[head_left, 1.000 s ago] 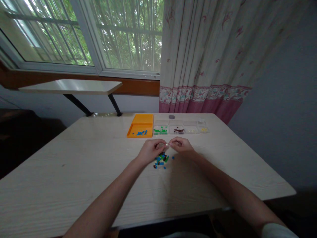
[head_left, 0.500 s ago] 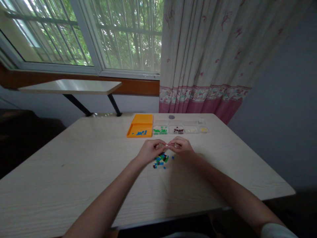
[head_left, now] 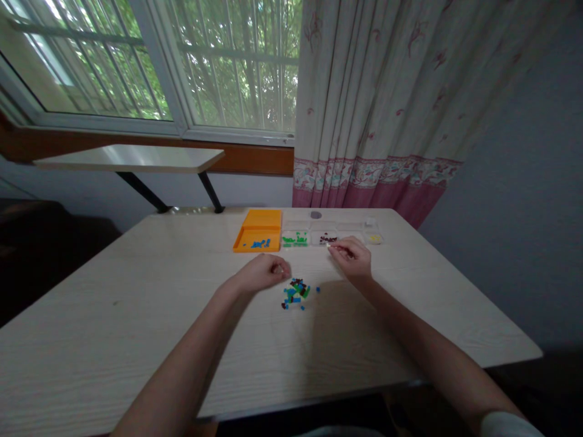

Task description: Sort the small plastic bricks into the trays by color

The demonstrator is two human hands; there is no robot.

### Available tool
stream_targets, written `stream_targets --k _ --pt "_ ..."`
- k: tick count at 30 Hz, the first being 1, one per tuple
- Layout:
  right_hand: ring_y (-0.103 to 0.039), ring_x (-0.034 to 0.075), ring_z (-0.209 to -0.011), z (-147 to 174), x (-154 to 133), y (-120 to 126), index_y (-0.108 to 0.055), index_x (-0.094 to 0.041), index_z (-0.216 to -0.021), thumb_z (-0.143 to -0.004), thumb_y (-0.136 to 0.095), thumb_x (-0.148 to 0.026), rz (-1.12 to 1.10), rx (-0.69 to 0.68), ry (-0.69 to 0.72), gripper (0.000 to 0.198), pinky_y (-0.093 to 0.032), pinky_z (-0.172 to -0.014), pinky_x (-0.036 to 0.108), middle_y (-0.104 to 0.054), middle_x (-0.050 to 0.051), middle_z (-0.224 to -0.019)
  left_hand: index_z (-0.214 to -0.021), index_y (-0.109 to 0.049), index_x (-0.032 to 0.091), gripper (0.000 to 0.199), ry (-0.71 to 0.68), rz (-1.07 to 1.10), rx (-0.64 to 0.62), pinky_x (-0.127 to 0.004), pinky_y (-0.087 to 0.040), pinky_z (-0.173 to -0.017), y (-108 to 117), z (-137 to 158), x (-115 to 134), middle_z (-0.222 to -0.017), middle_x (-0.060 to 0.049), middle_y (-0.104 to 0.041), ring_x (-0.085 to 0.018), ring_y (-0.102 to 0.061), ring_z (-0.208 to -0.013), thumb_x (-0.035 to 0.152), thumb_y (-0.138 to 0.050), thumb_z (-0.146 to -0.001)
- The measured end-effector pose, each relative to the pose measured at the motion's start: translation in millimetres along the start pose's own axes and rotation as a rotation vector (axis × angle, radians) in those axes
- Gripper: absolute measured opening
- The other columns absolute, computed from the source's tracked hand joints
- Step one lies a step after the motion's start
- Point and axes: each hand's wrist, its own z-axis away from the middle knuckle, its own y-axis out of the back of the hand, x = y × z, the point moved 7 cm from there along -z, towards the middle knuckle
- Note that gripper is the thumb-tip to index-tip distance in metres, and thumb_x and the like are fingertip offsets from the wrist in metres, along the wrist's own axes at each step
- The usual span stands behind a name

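Observation:
My right hand (head_left: pixel 353 256) is closed in a pinch, with a small white piece (head_left: pixel 328 246) at its fingertips. It is just in front of the clear box section with dark brown pieces (head_left: pixel 328 238). My left hand (head_left: pixel 266 272) hovers low over the table with its fingers curled together; what they hold, if anything, is too small to make out. Between the hands and nearer to me lies a loose pile of blue, green and dark brown toy bricks (head_left: pixel 296 292). A single blue brick (head_left: pixel 317 289) lies to the right of the pile.
An open orange case (head_left: pixel 258 218) with blue pieces stands at the back of the wooden table (head_left: pixel 182 303). To its right are clear lidded boxes holding green pieces (head_left: pixel 295 240) and yellow pieces (head_left: pixel 375 239). A raised shelf (head_left: pixel 136 158) stands at the back left.
My hands, which met at the small white piece, have parted. The right moved right and forward with a white piece; the left moved left. The pile has not visibly moved.

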Motion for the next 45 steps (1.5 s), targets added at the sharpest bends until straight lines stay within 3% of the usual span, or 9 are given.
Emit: stream_targets --k 9,28,31,34,39,42,45 --pt "-0.050 0.009 -0.055 2 -3 2 -0.063 -0.019 -0.074 -0.071 -0.060 -0.023 -0.018 0.044 0.079 0.006 -0.038 -0.045 0.020 -0.057 0.001 -0.065 -0.072 -0.062 0.012 0.018 -0.041 -0.081 -0.166 -0.017 -0.030 -0.053 -15 0 -6 -0.062 0.001 -0.055 -0.008 -0.044 -0.056 0.022 -0.047 -0.068" --pt "-0.051 0.010 -0.058 1 -4 -3 -0.063 -0.018 -0.074 -0.073 -0.057 -0.024 0.001 -0.027 0.088 0.008 -0.041 -0.052 0.022 -0.057 0.002 -0.066 -0.076 -0.063 0.013 0.019 -0.044 -0.077 -0.187 -0.017 -0.032 -0.055 -21 -1 -13 -0.066 0.000 -0.059 -0.009 -0.048 -0.059 0.022 -0.048 -0.069" --pt "-0.047 0.009 -0.054 -8 19 8 -0.064 -0.017 -0.075 -0.073 -0.056 -0.028 0.095 -0.008 0.027 0.013 -0.039 -0.053 0.021 -0.057 0.001 -0.065 -0.077 -0.063 0.013 0.020 -0.039 -0.087 -0.177 -0.017 -0.032 -0.056 -20 -1 -13 -0.068 0.000 -0.060 -0.009 -0.049 -0.061 0.022 -0.048 -0.069" --pt "-0.044 0.010 -0.053 -15 65 33 -0.064 -0.016 -0.077 -0.074 -0.053 -0.033 0.254 0.126 -0.123 0.021 -0.037 -0.053 0.022 -0.056 0.002 -0.064 -0.077 -0.063 0.013 0.020 -0.025 -0.094 -0.166 -0.017 -0.032 -0.055 -19 -1 -13 -0.067 0.000 -0.059 -0.009 -0.048 -0.059 0.021 -0.047 -0.069" --pt "-0.047 0.011 -0.052 -8 145 49 -0.065 -0.015 -0.078 -0.071 -0.050 -0.039 0.389 0.031 -0.406 0.030 -0.035 -0.052 0.022 -0.056 0.002 -0.060 -0.077 -0.063 0.013 0.020 -0.045 -0.075 -0.172 -0.017 -0.032 -0.055 -20 -1 -11 -0.067 0.000 -0.060 -0.009 -0.048 -0.059 0.020 -0.047 -0.068" --pt "-0.049 0.013 -0.051 -1 162 47 -0.066 -0.015 -0.080 -0.070 -0.047 -0.040 0.469 -0.063 -0.481 0.033 -0.034 -0.051 0.023 -0.056 0.002 -0.056 -0.076 -0.063 0.013 0.019 -0.038 -0.076 -0.179 -0.017 -0.031 -0.055 -20 -1 -11 -0.067 0.000 -0.059 -0.009 -0.048 -0.060 0.020 -0.048 -0.068" --pt "-0.051 0.014 -0.053 0 158 44 -0.067 -0.016 -0.084 -0.072 -0.044 -0.038 0.519 -0.107 -0.479 0.034 -0.034 -0.052 0.023 -0.059 0.003 -0.059 -0.076 -0.063 0.013 0.019 -0.028 -0.070 -0.184 -0.017 -0.031 -0.054 -21 -1 -12 -0.065 0.000 -0.058 -0.009 -0.047 -0.058 0.021 -0.048 -0.068"
